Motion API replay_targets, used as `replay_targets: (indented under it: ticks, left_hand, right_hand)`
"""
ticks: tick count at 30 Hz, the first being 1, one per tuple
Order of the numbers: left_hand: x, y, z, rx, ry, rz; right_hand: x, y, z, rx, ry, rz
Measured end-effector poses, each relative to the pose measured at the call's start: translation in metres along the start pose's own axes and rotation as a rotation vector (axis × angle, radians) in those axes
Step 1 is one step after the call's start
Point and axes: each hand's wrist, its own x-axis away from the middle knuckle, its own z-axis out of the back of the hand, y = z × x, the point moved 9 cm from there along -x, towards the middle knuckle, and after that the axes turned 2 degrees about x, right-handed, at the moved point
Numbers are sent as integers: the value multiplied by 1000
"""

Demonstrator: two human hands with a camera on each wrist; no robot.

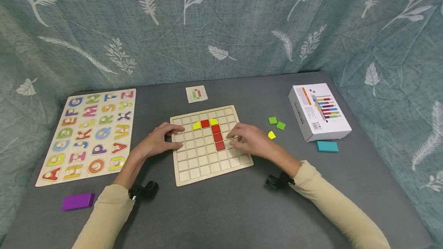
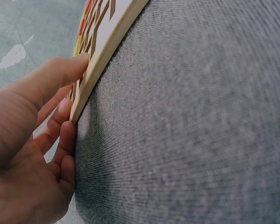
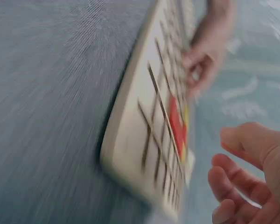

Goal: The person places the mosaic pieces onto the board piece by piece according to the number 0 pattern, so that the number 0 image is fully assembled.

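A wooden grid board (image 1: 214,175) lies at the middle of the table. Several red square tiles (image 1: 217,137) sit in its cells, most of them in a column. Two yellow rounded-corner tiles (image 1: 196,125) flank the top red tile. At the board's left edge rests my left hand (image 1: 155,141); in the left wrist view its thumb (image 2: 77,67) touches the top face and other fingers meet the rim. My right hand (image 1: 250,139) hovers over the board's right side, beside the red column. In the right wrist view, its thumb and fingers (image 3: 221,182) are apart with nothing between them.
A small pattern card (image 1: 196,93) lies behind the board. Green tiles (image 1: 281,126) and a yellow tile (image 1: 271,135) lie to the right, near a white abacus box (image 1: 320,112) and a teal block (image 1: 327,146). An alphabet puzzle (image 1: 88,137) and a purple block (image 1: 78,201) are at left.
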Motion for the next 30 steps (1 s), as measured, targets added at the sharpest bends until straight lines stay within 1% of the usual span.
replay_targets:
  ticks: [2,4,5,8,10,12,15,18,23,30]
  left_hand:
    - [1,0,0,0,2,1]
    - [1,0,1,-2,6,1]
    - [2,1,1,-3,5,-1]
    - [2,1,1,-5,5,2]
    - [2,1,1,-6,6,2]
    - [2,1,0,-5,9,1]
    - [1,1,-2,-7,10,-4]
    - [1,0,-4,-6,6,-13]
    - [1,0,-4,-1,6,-23]
    - [1,1,-2,3,8,-20]
  right_hand:
    - [17,18,15,-53,68,-51]
    - [36,39,25,-72,124,-110]
    - [45,49,28,-71,139,-144]
    - [69,75,33,-69,156,-224]
    - [80,86,35,-69,157,-259]
    - [87,92,36,-72,161,-276]
    - [92,96,38,-76,166,-283]
    - [92,97,37,-71,162,-280]
    - [89,98,33,-62,157,-268]
    - [80,100,31,-97,143,-257]
